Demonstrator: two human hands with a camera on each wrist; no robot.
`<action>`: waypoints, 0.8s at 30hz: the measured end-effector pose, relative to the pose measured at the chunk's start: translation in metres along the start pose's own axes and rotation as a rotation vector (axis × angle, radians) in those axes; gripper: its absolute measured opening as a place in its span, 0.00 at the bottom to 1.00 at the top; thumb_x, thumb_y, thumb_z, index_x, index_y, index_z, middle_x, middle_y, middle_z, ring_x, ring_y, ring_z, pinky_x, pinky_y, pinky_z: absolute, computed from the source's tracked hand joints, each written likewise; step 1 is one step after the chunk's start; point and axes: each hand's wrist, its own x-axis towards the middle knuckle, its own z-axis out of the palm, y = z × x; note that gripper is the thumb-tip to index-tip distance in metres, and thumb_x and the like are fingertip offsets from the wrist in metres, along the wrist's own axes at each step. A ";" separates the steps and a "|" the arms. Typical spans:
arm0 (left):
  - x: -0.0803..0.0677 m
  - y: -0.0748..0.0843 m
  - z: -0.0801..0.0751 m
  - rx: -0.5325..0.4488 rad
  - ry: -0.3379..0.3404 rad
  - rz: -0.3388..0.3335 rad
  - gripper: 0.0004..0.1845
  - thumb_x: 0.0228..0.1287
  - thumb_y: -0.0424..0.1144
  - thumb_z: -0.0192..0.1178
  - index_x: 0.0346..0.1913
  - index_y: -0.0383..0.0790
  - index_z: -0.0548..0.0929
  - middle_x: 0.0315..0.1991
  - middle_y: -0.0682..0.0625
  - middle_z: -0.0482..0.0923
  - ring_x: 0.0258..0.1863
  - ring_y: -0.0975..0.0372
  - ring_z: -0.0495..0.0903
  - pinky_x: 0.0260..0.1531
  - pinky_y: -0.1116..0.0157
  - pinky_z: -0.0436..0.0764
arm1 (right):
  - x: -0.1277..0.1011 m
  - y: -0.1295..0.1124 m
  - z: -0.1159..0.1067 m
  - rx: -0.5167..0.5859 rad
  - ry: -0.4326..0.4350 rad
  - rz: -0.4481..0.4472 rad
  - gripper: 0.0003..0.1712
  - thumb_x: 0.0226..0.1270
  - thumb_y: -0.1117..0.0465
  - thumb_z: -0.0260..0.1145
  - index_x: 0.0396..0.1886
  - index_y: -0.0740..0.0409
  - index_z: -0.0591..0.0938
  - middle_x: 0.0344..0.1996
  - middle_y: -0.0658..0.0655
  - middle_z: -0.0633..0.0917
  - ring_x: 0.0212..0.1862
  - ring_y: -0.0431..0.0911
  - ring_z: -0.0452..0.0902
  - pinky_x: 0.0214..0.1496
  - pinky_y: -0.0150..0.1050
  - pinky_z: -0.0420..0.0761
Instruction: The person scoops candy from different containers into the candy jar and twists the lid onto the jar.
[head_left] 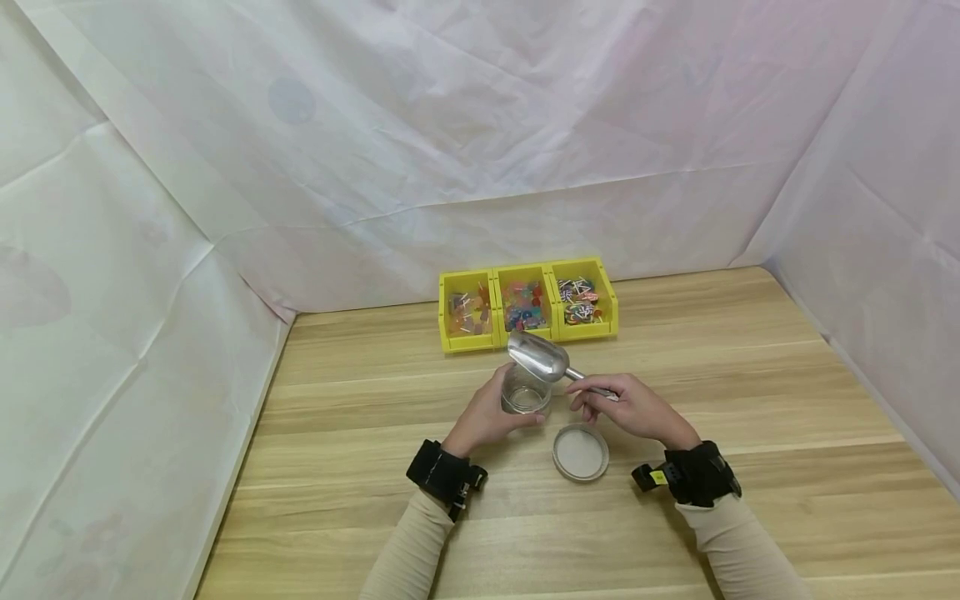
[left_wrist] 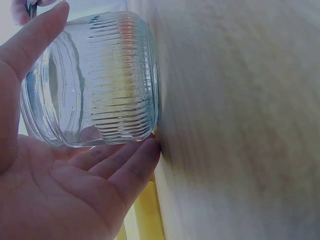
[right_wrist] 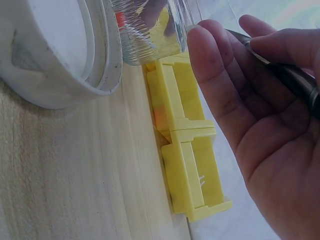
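A ribbed clear glass jar stands with its base at the tabletop, its mouth uncovered. My left hand grips it from the left, thumb on the near side and fingers round the far side. In the left wrist view the ribbed wall of the jar shows between thumb and fingers. My right hand pinches the handle of a metal scoop, whose bowl lies over the jar's mouth and points left. Close in front of the hands, a round pale lid lies on the table.
Behind the jar, three joined yellow bins hold small colourful pieces, some with white sticks. The wooden table is bounded by white cloth at the back and both sides.
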 end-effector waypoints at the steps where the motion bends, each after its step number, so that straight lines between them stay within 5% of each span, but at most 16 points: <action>1: 0.000 0.000 0.000 -0.002 0.000 -0.001 0.52 0.48 0.50 0.79 0.74 0.50 0.60 0.66 0.48 0.72 0.65 0.54 0.72 0.64 0.51 0.71 | 0.000 0.000 0.000 0.006 0.003 0.008 0.14 0.76 0.67 0.56 0.54 0.64 0.82 0.38 0.67 0.87 0.32 0.51 0.84 0.36 0.46 0.86; 24: 0.001 -0.001 -0.007 0.004 -0.026 0.001 0.55 0.46 0.51 0.79 0.76 0.48 0.58 0.69 0.45 0.69 0.67 0.52 0.69 0.67 0.48 0.67 | 0.001 -0.001 0.002 0.001 0.026 0.020 0.15 0.77 0.67 0.54 0.55 0.70 0.81 0.37 0.69 0.86 0.31 0.50 0.83 0.36 0.47 0.86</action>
